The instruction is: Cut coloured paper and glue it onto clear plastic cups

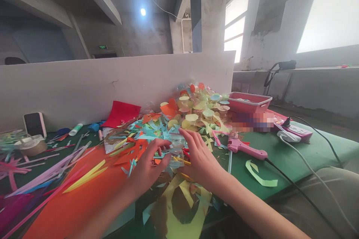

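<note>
I make out a clear cup (177,141), see-through and colourless, at six o'clock from the centre of my view — upright as far as I can judge. It seems rounded above and narrower midway, flaring again toward six o'clock. Its lower end looks bluish to me — whether that tint is its own or shows through from behind, I cannot tell.

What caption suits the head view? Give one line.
Left hand and right hand flank a clear plastic piece amid coloured paper scraps, pink glue gun nearby.
</note>
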The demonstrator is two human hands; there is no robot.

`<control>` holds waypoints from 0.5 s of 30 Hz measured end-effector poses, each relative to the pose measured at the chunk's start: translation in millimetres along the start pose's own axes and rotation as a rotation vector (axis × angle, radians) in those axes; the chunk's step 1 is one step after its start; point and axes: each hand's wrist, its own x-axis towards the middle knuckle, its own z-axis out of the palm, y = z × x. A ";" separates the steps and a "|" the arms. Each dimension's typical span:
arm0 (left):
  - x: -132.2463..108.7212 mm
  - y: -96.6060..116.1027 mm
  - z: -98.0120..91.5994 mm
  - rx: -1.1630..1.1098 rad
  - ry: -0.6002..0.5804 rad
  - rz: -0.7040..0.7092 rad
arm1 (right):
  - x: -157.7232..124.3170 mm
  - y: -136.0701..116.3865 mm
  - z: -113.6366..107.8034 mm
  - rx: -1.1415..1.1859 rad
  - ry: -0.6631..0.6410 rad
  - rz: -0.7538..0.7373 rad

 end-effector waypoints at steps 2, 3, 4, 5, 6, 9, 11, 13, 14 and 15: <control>1.8 -1.3 0.1 0.019 -0.003 -0.009 | 0.1 0.1 0.6 -0.011 -0.003 -0.001; 2.6 -2.4 -0.1 0.017 -0.003 -0.023 | 0.1 0.1 0.7 -0.015 -0.006 0.000; 3.3 -3.6 -0.4 0.009 -0.001 -0.043 | 0.0 0.1 0.6 -0.016 -0.006 0.001; 3.8 -4.8 -0.8 -0.001 0.005 -0.069 | -0.1 0.0 0.3 -0.017 -0.005 0.002; 4.3 -6.1 -1.3 -0.010 0.016 -0.097 | -0.4 -0.1 -0.1 -0.015 -0.002 0.002; 5.8 -9.6 -2.9 -0.023 0.065 -0.173 | -1.0 -0.8 -1.8 -0.009 0.001 0.008; 7.5 -11.2 -4.3 -0.021 0.102 -0.229 | -1.1 -1.4 -2.6 -0.004 -0.006 0.014; 9.7 -12.7 -6.3 -0.026 0.137 -0.291 | -0.9 -1.9 -3.0 0.001 -0.012 0.020; 11.0 -13.7 -7.6 -0.031 0.153 -0.321 | -0.8 -2.1 -3.1 0.002 -0.011 0.022; 12.4 -15.1 -9.1 -0.036 0.173 -0.345 | -0.6 -2.2 -3.2 0.003 -0.010 0.024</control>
